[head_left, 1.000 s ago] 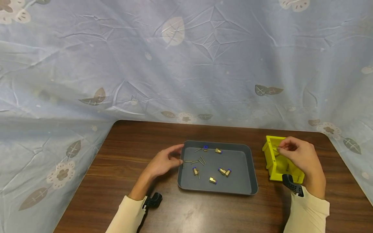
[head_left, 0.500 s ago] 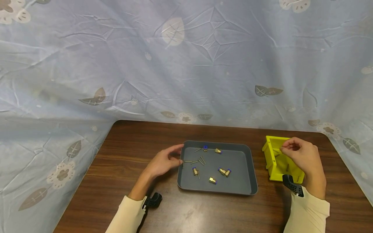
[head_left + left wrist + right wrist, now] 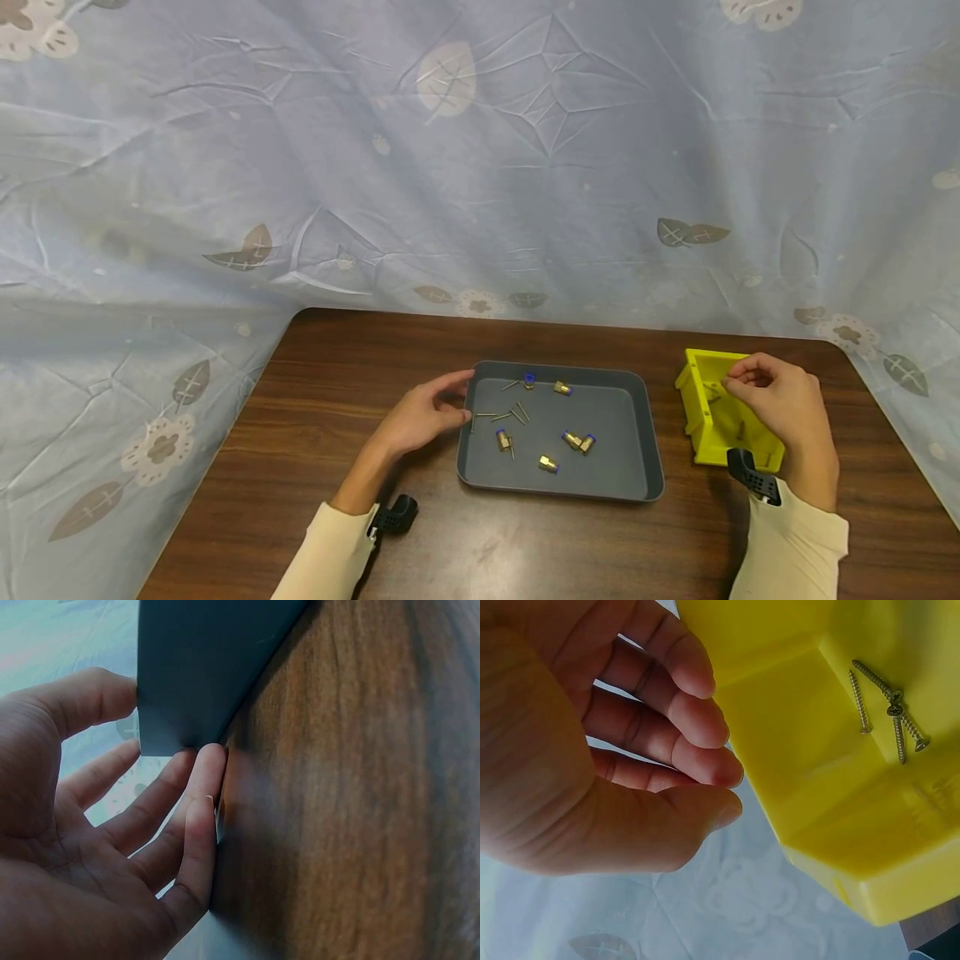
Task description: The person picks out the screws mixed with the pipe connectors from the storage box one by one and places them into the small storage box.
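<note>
My left hand [image 3: 420, 419] touches the left side of the grey tray [image 3: 618, 417], thumb and fingertips at its rim and outer wall. The left wrist view shows its fingers spread and relaxed along the tray wall [image 3: 202, 675]. In the tray lie several thin screws [image 3: 522, 412] and several brass push-in fittings [image 3: 548, 464] with blue collars. Over the yellow bin [image 3: 699, 425] hovers my right hand [image 3: 783, 404], fingers loosely bent, thumb close to the index fingertip. Nothing shows between them. Several screws [image 3: 858, 701] lie on the bin's floor.
Both containers stand on a dark wooden table [image 3: 337, 358], the bin to the right of the tray. Behind the table hangs a pale blue patterned cloth [image 3: 480, 183]. A black wrist camera [image 3: 396, 515] sits on the left wrist, another [image 3: 752, 477] on the right.
My right hand has shifted slightly to the right over the bin since a second ago, then stayed still. The left hand, the tray and its contents have not moved.
</note>
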Motion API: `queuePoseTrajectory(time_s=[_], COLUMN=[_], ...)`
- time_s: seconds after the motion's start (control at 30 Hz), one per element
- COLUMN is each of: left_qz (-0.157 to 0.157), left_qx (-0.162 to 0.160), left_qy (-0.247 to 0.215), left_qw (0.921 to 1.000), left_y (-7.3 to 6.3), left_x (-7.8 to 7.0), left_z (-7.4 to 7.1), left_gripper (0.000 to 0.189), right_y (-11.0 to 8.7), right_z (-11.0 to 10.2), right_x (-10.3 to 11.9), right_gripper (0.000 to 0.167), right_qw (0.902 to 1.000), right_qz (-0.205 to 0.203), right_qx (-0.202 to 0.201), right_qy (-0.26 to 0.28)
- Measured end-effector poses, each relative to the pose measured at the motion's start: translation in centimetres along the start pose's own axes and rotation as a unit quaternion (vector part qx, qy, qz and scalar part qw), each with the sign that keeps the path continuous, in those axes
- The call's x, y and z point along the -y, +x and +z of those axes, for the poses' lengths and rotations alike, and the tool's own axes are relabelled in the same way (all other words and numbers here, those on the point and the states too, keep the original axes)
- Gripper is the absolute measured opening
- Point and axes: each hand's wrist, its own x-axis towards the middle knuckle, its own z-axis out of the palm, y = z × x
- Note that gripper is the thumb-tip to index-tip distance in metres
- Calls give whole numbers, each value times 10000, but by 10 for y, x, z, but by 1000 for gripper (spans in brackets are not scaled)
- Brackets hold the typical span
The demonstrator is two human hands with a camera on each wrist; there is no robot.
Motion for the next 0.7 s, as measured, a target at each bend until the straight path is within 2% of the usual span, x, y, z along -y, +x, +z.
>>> queuePoseTrajectory(time_s=[0.37,0.7], left_qz=[17,-67], left_qx=[4,4], left_qy=[-73,-1], left_qw=[10000,10000], left_y=[0,0], left_x=[0,1], left_z=[0,1], left_gripper=[67,67], right_y=[1,4], right_z=[1,4], right_x=[3,15], right_gripper=[15,11], right_qw=[10000,9994], right_qz=[-28,-348], right_qx=[29,37], right_qy=[16,78])
